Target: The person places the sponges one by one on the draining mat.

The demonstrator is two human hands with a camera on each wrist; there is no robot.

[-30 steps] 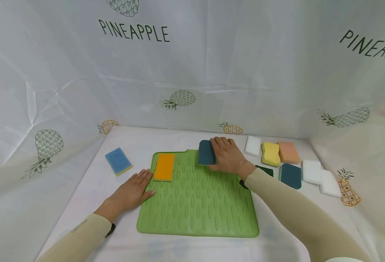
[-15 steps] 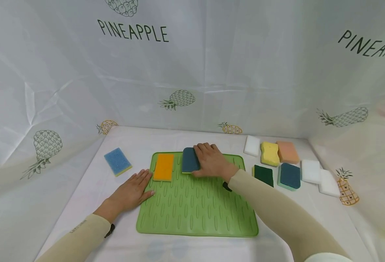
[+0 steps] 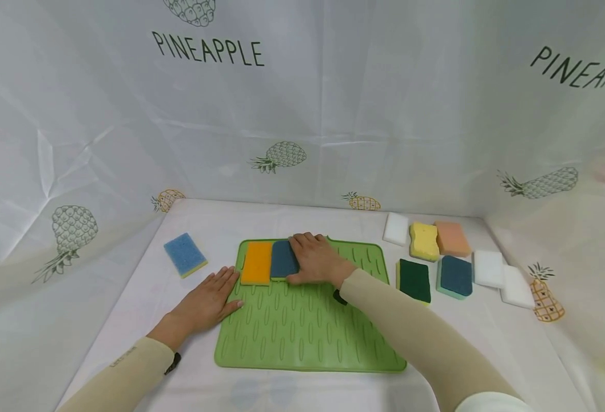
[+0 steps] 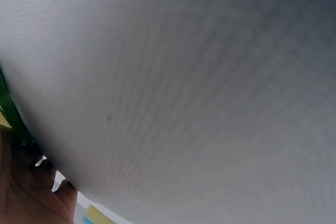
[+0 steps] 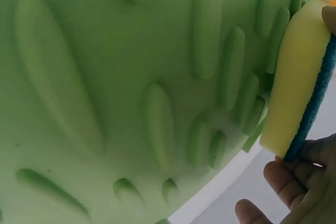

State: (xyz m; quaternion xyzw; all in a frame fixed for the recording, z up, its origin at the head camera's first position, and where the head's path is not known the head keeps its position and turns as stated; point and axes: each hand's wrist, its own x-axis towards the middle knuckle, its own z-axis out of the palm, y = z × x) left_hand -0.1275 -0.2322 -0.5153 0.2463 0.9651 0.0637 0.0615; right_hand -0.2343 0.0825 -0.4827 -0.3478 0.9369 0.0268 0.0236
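White cloth (image 3: 292, 103) with printed pineapples hangs behind a white table (image 3: 220, 222); on this table lies a green ribbed mat (image 3: 307, 326); the right hand (image 3: 314, 260) grips a dark blue sponge (image 3: 283, 260) at the far left part of the mat; the sponge's visible part is longer from near to far, but the hand covers its right side; its blue face looks up, its yellow layer below; its left edge is just beside an orange sponge (image 3: 257, 263), whose long axis runs the same way; the left hand (image 3: 203, 300) lies flat, fingers straight, at the mat's left edge; from the blue sponge, ribbed surface extends widely to the near and right edges, while the far rim is near; beyond the left edge, a light blue sponge (image 3: 186, 254) lies diagonally; past the right edge are a dark green sponge (image 3: 413, 280), a yellow sponge (image 3: 424, 242), a peach sponge (image 3: 452, 238) and white pads (image 3: 489, 269).
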